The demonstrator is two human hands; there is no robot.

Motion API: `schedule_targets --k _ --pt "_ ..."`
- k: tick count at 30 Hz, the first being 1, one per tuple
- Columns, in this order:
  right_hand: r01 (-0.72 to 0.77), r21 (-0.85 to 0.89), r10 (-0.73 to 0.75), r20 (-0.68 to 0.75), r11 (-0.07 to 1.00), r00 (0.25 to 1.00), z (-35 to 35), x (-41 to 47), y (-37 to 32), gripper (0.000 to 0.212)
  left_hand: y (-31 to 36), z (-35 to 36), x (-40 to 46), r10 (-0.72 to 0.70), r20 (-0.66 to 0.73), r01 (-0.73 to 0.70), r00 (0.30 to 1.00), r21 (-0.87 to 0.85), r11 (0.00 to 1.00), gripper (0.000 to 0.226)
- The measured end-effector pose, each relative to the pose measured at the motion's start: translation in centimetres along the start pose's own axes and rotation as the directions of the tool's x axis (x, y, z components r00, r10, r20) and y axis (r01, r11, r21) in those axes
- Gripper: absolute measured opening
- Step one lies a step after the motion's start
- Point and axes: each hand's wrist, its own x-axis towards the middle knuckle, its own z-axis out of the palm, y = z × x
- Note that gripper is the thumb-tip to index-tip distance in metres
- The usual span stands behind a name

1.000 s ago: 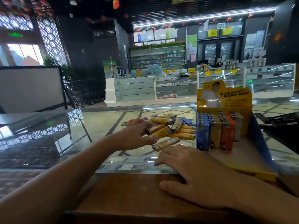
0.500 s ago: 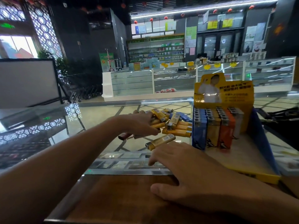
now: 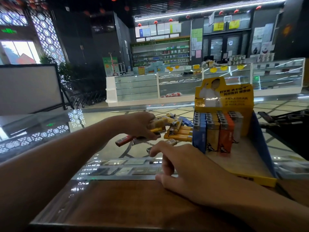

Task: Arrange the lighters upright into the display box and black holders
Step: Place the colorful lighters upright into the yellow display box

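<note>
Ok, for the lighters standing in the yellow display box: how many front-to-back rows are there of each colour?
Rows of blue plastic lighters: 1
Rows of yellow plastic lighters: 1
Rows of orange plastic lighters: 1
Rows of translucent white plastic lighters: 1
Total: 4 rows, all upright in the yellow cardboard display box.

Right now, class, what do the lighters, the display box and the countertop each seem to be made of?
The loose lighters: probably coloured plastic bodies with shiny, metal-looking caps. The display box: likely printed cardboard, with a thin folded backboard and flat matte walls. The countertop: glass, since it mirrors the lights and shows items beneath; its near edge looks like glossy brown wood or laminate.
</note>
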Motion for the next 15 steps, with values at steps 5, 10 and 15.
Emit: schedule_targets --k 5,10,15 --pt "0.012 0.006 -0.012 -0.062 1.0 0.998 -0.19 0.05 0.06 0.012 0.1 0.28 -0.01 -0.021 0.066 0.021 0.998 -0.01 1.0 0.027" --pt "0.033 -0.02 -0.033 -0.039 0.999 0.999 -0.36 -0.11 0.03 0.012 0.47 0.32 -0.28 -0.052 0.075 0.063 0.996 -0.151 0.986 0.036" --pt "0.071 -0.023 -0.071 0.029 0.997 0.997 -0.4 -0.23 0.12 0.019 0.51 0.98 -0.96 -0.065 0.002 0.063 0.998 -0.285 0.957 0.042"
